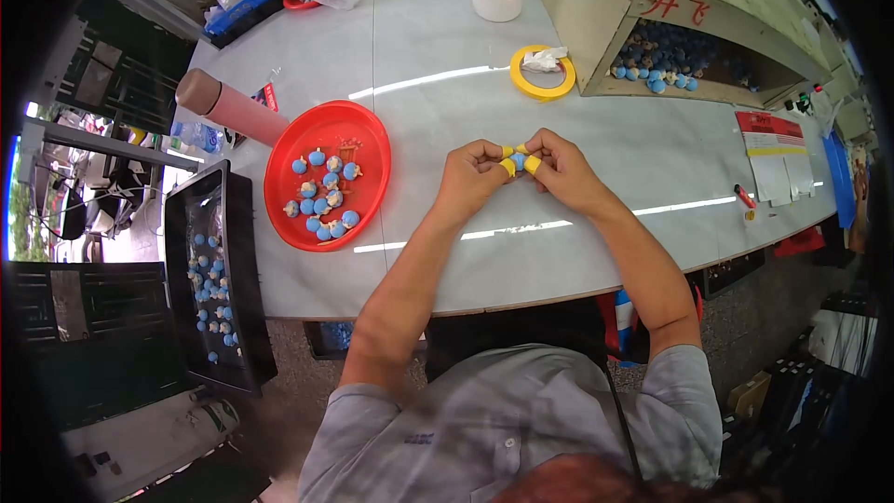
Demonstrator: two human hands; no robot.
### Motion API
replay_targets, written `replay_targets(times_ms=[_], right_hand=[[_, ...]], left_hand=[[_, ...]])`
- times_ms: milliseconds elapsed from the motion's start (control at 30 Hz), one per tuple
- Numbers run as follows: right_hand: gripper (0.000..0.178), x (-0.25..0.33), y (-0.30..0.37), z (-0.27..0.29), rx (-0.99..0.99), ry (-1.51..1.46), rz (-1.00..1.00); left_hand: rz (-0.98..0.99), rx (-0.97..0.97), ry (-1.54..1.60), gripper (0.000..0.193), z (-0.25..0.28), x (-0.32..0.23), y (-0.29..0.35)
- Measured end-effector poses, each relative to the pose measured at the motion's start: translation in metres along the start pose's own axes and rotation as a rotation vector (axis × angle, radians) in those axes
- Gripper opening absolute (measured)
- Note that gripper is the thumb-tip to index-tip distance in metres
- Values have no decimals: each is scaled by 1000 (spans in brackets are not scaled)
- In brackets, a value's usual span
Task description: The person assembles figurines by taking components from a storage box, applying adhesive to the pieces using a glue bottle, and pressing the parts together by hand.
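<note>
One small, round blue piece (520, 160) was clamped between the yellow-covered fingertips (532, 164) of my left hand (473, 172) and right hand (562, 170), right of the red round plastic tray (349, 121). Similar blue balls (333, 197) lay inside the tray; a black rectangular bin (246, 312) stood left of it.

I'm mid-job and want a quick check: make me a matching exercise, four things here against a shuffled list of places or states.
1. Red tray
2. Pink bottle
3. Yellow tape roll
4. Small blue piece

A. Lying near the open box
B. Held between left hand and right hand
C. Containing several loose pieces
D. At the tray's far-left edge

Pairs: 1-C, 2-D, 3-A, 4-B
</note>
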State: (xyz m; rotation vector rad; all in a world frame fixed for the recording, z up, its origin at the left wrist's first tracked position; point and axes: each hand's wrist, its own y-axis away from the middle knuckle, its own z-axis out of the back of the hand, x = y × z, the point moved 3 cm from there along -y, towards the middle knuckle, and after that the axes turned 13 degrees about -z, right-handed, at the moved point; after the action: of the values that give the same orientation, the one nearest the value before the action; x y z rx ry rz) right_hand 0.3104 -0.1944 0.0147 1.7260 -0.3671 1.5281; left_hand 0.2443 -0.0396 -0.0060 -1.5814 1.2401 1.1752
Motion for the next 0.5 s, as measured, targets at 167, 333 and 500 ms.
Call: replay_targets(times_ms=[167, 333, 500], right_hand=[[5, -9, -2, 1, 15, 72, 60], [5, -5, -2, -7, -38, 7, 56], [9, -1, 0, -4, -50, -58, 33]], left_hand=[[-8, 17, -4, 17, -2, 1, 1], [18, -9, 6, 15, -5, -7, 2], [104, -24, -29, 16, -6, -16, 1]])
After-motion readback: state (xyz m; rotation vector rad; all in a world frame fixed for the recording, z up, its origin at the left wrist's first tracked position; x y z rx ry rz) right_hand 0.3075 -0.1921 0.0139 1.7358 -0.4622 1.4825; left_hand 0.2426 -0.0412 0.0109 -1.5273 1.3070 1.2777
